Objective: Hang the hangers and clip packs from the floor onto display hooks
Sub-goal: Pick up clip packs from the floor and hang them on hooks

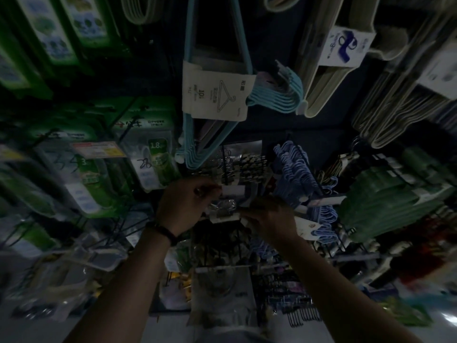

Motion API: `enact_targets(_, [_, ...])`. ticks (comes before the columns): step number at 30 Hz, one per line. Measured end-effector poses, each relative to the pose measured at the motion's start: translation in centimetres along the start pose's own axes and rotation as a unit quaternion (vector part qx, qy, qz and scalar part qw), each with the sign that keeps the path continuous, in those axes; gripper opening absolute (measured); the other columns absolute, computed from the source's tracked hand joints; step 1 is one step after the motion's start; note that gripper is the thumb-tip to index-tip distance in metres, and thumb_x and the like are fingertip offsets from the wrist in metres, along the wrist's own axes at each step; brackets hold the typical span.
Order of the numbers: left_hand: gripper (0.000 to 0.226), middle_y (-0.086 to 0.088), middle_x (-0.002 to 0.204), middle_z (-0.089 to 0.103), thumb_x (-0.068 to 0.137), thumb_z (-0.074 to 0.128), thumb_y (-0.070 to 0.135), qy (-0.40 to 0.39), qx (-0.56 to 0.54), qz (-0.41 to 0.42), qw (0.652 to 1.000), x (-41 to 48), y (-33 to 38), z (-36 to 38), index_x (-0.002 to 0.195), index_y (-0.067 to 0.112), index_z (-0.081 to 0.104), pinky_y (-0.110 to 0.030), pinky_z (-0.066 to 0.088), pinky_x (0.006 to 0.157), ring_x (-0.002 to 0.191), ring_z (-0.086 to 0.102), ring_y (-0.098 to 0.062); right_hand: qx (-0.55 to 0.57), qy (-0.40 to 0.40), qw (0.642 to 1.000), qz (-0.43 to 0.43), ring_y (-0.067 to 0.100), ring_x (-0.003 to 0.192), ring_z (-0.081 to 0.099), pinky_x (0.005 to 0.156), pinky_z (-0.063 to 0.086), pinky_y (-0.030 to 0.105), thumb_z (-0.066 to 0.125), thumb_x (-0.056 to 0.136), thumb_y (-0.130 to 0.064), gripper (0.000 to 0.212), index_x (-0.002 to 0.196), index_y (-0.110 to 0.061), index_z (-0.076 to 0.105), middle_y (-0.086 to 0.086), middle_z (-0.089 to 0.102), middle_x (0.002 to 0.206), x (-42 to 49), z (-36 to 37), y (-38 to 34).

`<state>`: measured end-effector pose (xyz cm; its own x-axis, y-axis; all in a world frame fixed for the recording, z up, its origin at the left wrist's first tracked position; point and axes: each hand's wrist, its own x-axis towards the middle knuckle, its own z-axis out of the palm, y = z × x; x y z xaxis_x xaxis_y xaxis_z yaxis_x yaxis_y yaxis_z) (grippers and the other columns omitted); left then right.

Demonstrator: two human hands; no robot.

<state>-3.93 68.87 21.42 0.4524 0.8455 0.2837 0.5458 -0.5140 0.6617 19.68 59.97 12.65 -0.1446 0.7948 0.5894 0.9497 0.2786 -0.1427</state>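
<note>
Both forearms reach up from the lower edge toward a dim display wall (284,129) crowded with hooks. A teal hanger bundle (217,95) hangs at top centre, with blue hangers (296,174) at the right and green packs (99,169) at the left. At the wall's centre, the left hand (188,206), which has a wristband (162,231) on its wrist, and the right hand (272,219) both pinch a clear clip pack (223,210) with curled fingers.

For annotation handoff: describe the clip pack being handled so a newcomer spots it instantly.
Find the teal hanger bundle with the white paper sleeve at top centre. Straight below it, the left hand and right hand meet on a small clear clip pack. Unlike the hanging packs just above, it alone is pinched between fingers.
</note>
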Motion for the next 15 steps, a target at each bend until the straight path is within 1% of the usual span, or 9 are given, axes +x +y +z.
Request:
enact_targets(1, [0.015, 0.016, 0.097, 0.077, 0.096, 0.074, 0.043, 0.000, 0.001, -0.001, 1.000, 0.0, 0.1, -0.1, 0.105, 0.034, 0.080, -0.035, 0.060, 0.084, 0.091, 0.070, -0.005, -0.008, 0.010, 1.000, -0.003, 0.025, 0.081, 0.067, 0.064, 0.053, 0.034, 0.065, 0.093, -0.032, 0.025, 0.112, -0.039, 0.081, -0.002, 0.073, 0.096, 0.4, 0.3, 0.0])
enact_targets(3, [0.012, 0.016, 0.097, 0.076, 0.096, 0.074, 0.040, -0.004, 0.005, -0.006, 1.000, 0.0, 0.5, -0.4, 0.104, 0.033, 0.080, -0.034, 0.059, 0.085, 0.091, 0.069, -0.006, -0.016, 0.017, 1.000, -0.016, 0.027, 0.089, 0.069, 0.069, 0.057, 0.036, 0.079, 0.087, -0.025, 0.026, 0.110, -0.037, 0.082, 0.002, 0.076, 0.103, 1.1, 0.9, 0.2])
enact_targets(4, [0.012, 0.016, 0.097, 0.076, 0.096, 0.074, 0.040, -0.001, 0.009, -0.003, 1.000, 0.0, 0.5, -0.5, 0.104, 0.033, 0.080, -0.034, 0.059, 0.086, 0.092, 0.069, -0.006, -0.014, 0.019, 0.999, -0.025, 0.029, 0.092, 0.071, 0.071, 0.058, 0.037, 0.085, 0.083, -0.021, 0.031, 0.109, -0.036, 0.082, 0.003, 0.077, 0.106, 1.5, 1.1, 0.3])
enact_targets(5, [0.012, 0.016, 0.097, 0.076, 0.096, 0.074, 0.040, 0.005, 0.012, 0.001, 1.000, 0.0, 0.4, -0.7, 0.104, 0.034, 0.080, -0.035, 0.060, 0.086, 0.092, 0.070, -0.006, -0.014, 0.021, 0.999, -0.037, 0.030, 0.095, 0.072, 0.073, 0.059, 0.038, 0.088, 0.081, -0.020, 0.035, 0.110, -0.036, 0.081, 0.004, 0.077, 0.108, 1.8, 1.2, 0.6])
enact_targets(9, [0.011, 0.018, 0.098, 0.076, 0.096, 0.073, 0.043, 0.011, 0.007, 0.004, 1.000, 0.2, 0.2, -0.8, 0.103, 0.036, 0.079, -0.038, 0.060, 0.086, 0.093, 0.070, -0.003, -0.018, 0.033, 0.996, -0.083, 0.028, 0.099, 0.073, 0.074, 0.058, 0.038, 0.079, 0.090, -0.025, 0.027, 0.114, -0.038, 0.079, 0.001, 0.078, 0.110, 2.1, 1.7, 1.3])
enact_targets(12, [0.005, 0.019, 0.098, 0.076, 0.096, 0.073, 0.040, 0.012, -0.003, 0.009, 1.000, 0.3, 0.3, -0.7, 0.100, 0.040, 0.077, -0.038, 0.060, 0.088, 0.094, 0.070, -0.002, -0.031, 0.063, 0.994, -0.085, 0.028, 0.094, 0.073, 0.071, 0.060, 0.038, 0.089, 0.080, -0.018, 0.036, 0.111, -0.035, 0.081, 0.003, 0.079, 0.107, 2.0, 2.1, 1.6])
enact_targets(13, [0.006, 0.019, 0.099, 0.076, 0.097, 0.074, 0.040, 0.013, -0.006, 0.011, 1.000, 0.2, 0.3, -0.7, 0.101, 0.039, 0.078, -0.039, 0.061, 0.088, 0.095, 0.070, -0.002, -0.031, 0.073, 0.994, -0.078, 0.029, 0.094, 0.072, 0.071, 0.060, 0.039, 0.088, 0.080, -0.016, 0.040, 0.113, -0.035, 0.081, 0.003, 0.078, 0.107, 2.1, 2.1, 1.6])
enact_targets(15, [0.009, 0.019, 0.100, 0.076, 0.096, 0.074, 0.041, 0.017, -0.006, 0.014, 1.000, 0.2, 0.1, -0.7, 0.103, 0.038, 0.079, -0.040, 0.061, 0.089, 0.096, 0.071, -0.004, -0.032, 0.083, 0.993, -0.073, 0.030, 0.094, 0.068, 0.071, 0.058, 0.039, 0.081, 0.084, -0.016, 0.042, 0.120, -0.037, 0.078, 0.004, 0.076, 0.108, 2.3, 2.2, 1.8])
